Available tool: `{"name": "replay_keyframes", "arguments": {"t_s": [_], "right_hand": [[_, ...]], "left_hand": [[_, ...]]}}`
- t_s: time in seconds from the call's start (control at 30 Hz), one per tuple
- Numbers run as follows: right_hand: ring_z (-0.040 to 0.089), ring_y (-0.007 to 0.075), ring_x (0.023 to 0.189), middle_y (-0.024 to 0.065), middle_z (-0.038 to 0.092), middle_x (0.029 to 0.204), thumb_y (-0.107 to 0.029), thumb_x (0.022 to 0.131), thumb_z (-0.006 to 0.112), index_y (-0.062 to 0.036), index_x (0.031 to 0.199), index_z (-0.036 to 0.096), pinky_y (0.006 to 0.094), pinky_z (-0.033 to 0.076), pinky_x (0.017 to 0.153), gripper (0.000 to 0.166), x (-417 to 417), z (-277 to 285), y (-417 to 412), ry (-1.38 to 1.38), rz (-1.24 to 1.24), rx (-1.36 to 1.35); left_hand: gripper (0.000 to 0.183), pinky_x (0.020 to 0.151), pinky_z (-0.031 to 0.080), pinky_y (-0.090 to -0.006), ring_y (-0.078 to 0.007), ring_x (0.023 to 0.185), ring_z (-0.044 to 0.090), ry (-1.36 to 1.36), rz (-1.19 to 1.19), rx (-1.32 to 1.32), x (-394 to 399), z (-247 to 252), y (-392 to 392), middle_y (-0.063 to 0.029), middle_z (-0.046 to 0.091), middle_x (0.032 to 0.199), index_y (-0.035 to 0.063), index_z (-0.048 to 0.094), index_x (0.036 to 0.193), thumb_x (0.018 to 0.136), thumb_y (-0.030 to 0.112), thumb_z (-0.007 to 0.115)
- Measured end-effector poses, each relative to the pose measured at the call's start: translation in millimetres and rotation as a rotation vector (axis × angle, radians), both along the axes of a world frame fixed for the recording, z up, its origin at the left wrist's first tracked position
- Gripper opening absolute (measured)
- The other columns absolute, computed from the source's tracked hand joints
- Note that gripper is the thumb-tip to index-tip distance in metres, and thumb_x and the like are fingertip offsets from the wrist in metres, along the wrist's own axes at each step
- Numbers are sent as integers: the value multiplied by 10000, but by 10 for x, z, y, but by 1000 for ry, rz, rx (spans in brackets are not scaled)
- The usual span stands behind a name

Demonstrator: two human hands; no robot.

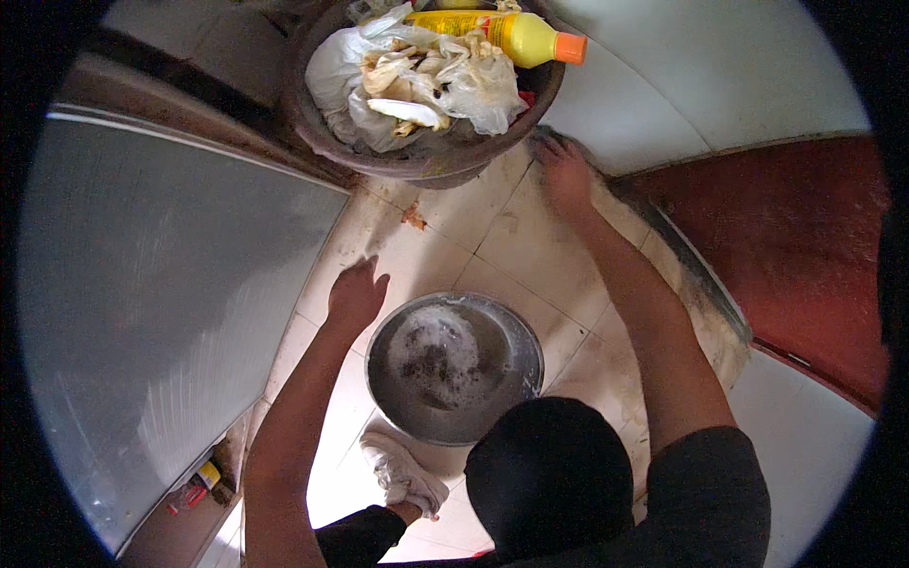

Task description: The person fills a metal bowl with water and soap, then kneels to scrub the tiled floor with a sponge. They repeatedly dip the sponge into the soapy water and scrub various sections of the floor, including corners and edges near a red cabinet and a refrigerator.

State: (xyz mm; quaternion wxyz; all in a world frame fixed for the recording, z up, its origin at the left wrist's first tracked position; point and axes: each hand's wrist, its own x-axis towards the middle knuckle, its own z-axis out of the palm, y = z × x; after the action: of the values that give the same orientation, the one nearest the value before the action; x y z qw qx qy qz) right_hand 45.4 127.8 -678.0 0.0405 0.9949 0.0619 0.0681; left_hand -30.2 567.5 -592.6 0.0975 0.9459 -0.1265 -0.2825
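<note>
My left hand (357, 290) is low over the tiled floor (529, 241), left of the metal basin, with its thumb apart and nothing seen in it. My right hand (564, 174) reaches forward to the foot of the wall, just right of the plastic tub (426, 167). It is blurred, and something dark lies at its fingertips; whether the fingers grip it cannot be made out. Between my arms stands a round metal basin (490, 419) holding murky water with whitish foam on top.
Plastic bags (341, 78) and a yellow bottle (532, 39) with an orange cap fill the tub. A grey panel (177, 284) bounds the left side, a red door-like panel (802, 241) the right. An orange-brown scrap (413, 215) lies on the tiles. My covered foot (405, 472) is below the basin.
</note>
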Motion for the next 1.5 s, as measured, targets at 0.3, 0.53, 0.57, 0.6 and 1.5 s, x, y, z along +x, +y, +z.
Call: {"name": "replay_keyframes", "arguments": {"t_s": [0.3,0.53,0.57,0.6,1.5], "right_hand": [[589,365,1132,95,588,1367,-137,896,538,-103,1318,601,472,519,951,428,-659,141,-136,88,-164,24],[603,364,1032,153,647,1122,-83,830,601,-58,1055,662,462,535,830,234,-268,263,-136,319,-486,8],[606,365,1017,162,643,1082,-86,834,597,-52,1020,654,472,532,823,197,-235,234,-181,270,-507,77],[610,366,1001,171,640,1043,-89,838,594,-47,984,645,481,528,816,161,-230,217,-273,217,-536,139],[578,338,1107,137,638,1220,-109,864,568,-80,1164,677,432,492,944,320,-2134,437,211,117,-361,287]], "left_hand": [[1092,1062,475,-431,-421,1369,429,45,-191,571,199,-163,-686,-296,444,1450,-173,319,1431,784,585,763],[1122,993,522,-390,-402,1308,508,46,-172,520,290,-232,-760,-338,450,1433,-124,318,1467,733,567,809],[1108,989,524,-389,-394,1287,531,15,-169,483,279,-257,-732,-348,467,1413,-122,332,1461,733,560,812],[1093,967,539,-430,-409,1312,508,103,-204,438,341,-167,-753,-356,456,1418,-130,288,1470,786,587,750],[395,1034,514,-487,-402,1128,604,568,1166,-1448,981,1913,-829,-274,578,1199,-108,476,1216,955,182,532]]}}
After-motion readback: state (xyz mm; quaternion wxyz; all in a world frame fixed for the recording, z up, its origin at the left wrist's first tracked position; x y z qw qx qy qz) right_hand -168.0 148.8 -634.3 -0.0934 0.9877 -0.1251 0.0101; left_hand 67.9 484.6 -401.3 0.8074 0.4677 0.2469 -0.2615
